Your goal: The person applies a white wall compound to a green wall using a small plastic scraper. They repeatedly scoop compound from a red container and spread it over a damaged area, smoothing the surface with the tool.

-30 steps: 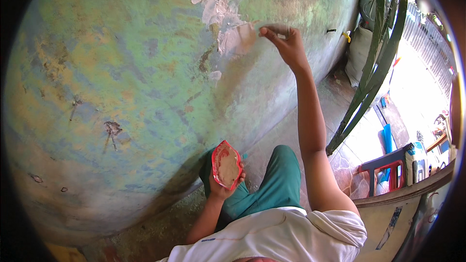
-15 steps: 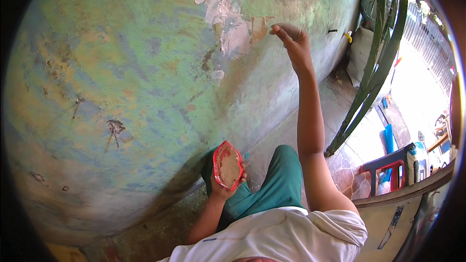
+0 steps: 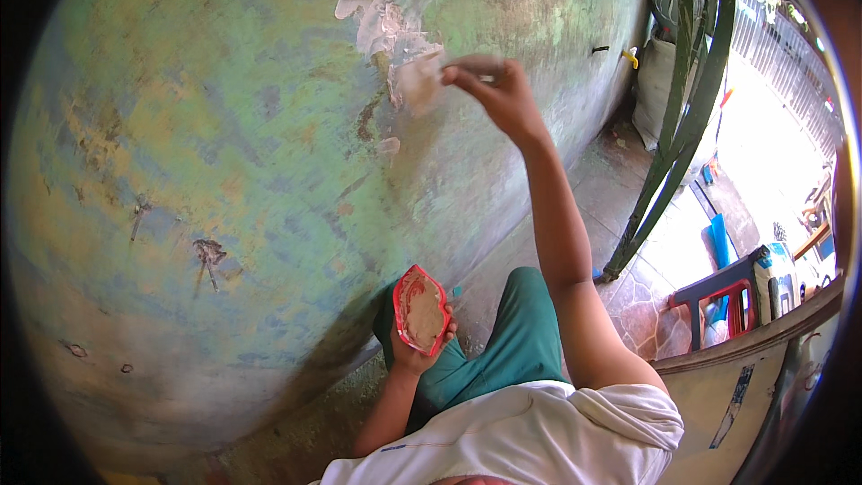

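Note:
My left hand (image 3: 415, 357) holds up an open red container (image 3: 421, 307) of beige paste in front of my knees. High on the mottled green wall (image 3: 224, 126), my right hand (image 3: 489, 90) pinches a flat pale spreader (image 3: 420, 83), blurred by motion, against a rough patch of whitish filler (image 3: 382, 13). The spreader's outline is hard to make out. Smaller chipped marks (image 3: 208, 251) show lower on the wall to the left.
At my right lean long dark green strips (image 3: 673, 162); behind them stand a pale sack (image 3: 655, 90) and a yellow tap (image 3: 631, 58). A dark plastic chair or stool (image 3: 718, 283) and a bag stand on the bright paved floor. A curved wooden edge (image 3: 745, 332) is close by my right shoulder.
My right hand and spreader have moved left and down across the filler patch since half a second ago. My left hand stays in place with the container; the view has shifted slightly.

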A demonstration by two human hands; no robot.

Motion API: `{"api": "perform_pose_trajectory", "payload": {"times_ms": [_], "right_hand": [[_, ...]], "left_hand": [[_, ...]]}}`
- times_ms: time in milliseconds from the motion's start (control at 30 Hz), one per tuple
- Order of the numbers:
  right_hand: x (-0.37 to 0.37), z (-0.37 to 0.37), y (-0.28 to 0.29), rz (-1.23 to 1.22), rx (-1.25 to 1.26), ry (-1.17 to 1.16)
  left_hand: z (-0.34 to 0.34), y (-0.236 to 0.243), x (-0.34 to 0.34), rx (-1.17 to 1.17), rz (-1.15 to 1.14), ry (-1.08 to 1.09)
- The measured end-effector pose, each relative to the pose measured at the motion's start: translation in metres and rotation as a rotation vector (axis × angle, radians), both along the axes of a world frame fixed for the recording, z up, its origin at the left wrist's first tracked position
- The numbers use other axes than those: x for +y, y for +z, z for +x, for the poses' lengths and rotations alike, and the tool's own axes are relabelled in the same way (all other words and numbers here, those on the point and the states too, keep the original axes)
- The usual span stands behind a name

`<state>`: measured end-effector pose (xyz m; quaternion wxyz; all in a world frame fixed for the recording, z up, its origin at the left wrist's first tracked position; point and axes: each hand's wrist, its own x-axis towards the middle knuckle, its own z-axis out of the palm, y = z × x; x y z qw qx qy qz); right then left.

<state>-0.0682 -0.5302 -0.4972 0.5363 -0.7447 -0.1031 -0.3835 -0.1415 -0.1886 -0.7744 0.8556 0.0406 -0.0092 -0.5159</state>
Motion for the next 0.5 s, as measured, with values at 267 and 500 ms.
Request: {"api": "perform_pose_trajectory", "payload": {"times_ms": [267,500], "right_hand": [[0.0026,-0.0024,0.0012,0.185,-0.069,-0.23],[-0.0004,0.0004,-0.0008,0.09,-0.058,-0.116]], "left_hand": [[0.0002,0.0018,0.0018,0.038,-0.055,-0.027],[0.001,-0.004,0.0021,0.087,-0.074,-0.079]]}}
